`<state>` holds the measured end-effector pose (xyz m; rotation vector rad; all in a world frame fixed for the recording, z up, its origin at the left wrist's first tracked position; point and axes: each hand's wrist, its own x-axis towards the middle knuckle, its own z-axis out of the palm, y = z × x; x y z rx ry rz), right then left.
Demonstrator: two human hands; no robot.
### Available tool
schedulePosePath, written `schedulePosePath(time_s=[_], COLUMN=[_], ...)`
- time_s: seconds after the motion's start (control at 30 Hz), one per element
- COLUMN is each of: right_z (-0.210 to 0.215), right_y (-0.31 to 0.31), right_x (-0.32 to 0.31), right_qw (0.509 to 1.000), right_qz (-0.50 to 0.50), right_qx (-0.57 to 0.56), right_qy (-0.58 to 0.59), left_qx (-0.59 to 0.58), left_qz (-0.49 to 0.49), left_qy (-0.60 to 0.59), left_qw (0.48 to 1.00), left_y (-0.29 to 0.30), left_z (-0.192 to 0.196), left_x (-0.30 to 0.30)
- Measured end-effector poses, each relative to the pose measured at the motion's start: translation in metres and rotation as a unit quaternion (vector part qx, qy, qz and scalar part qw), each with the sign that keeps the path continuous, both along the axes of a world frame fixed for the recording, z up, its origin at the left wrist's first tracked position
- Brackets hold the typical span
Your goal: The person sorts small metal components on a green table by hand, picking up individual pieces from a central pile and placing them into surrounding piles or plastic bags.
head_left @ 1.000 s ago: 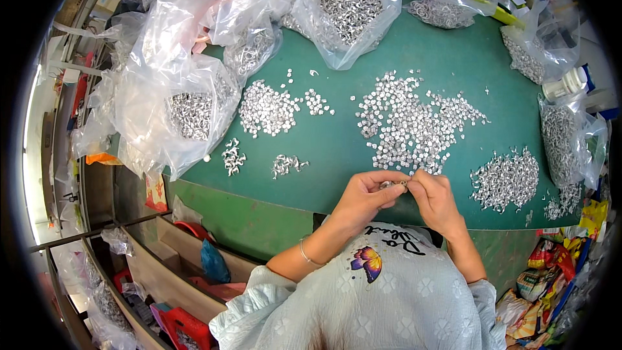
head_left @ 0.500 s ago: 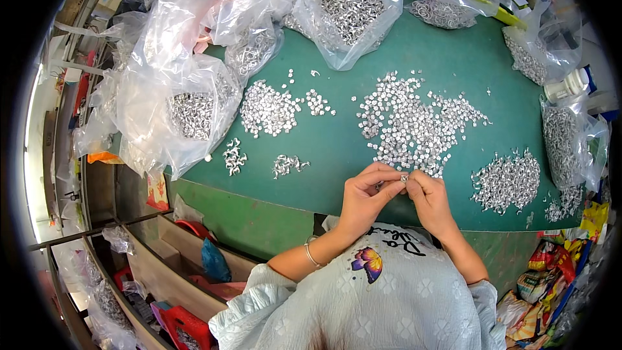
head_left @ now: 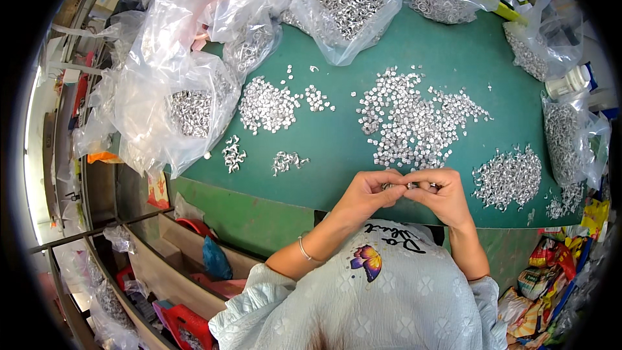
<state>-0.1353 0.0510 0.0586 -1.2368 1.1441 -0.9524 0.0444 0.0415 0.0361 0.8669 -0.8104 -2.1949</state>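
Fingers point(head_left: 383, 177) of left hand point(head_left: 360, 196) and right hand point(head_left: 452, 197) meeting, pinching small metal pieces point(head_left: 412, 185), shapes mostly hidden, right hand turned more sideways than before.

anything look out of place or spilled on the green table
Little stands out, but one silvery piece lies alone, up and right of the big pile, odd because most others are heaped together.

Wears pale blue-grey textured top point(head_left: 337, 308), embossed flower shapes point(head_left: 404, 325), loose gathered sleeves point(head_left: 249, 295); purple-orange butterfly point(head_left: 367, 264), black script lettering point(head_left: 403, 240); thin silvery bangle point(head_left: 302, 247) circles left wrist point(head_left: 322, 236).
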Motion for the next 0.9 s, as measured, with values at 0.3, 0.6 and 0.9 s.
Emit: schedulePosePath(time_s=[0.3,0.6,0.9], right_z=[0.009,0.01,0.002], right_y=[0.008,0.011,0.018], right_x=[0.011,0.011,0.017], right_qw=[0.985,0.984,0.953], right_qz=[-0.057,-0.045,-0.113], right_qx=[-0.122,-0.129,-0.249], right_qy=[0.11,0.112,0.13], left_qx=[-0.213,-0.031,-0.246], left_qz=[0.043,-0.11,-0.02], left_qy=[-0.162,-0.049,-0.144], left_qw=[0.963,0.992,0.958], left_y=[0.002,-0.012,-0.004], left_z=[0.012,0.018,0.028], left_x=[-0.001,0.004,0.004])
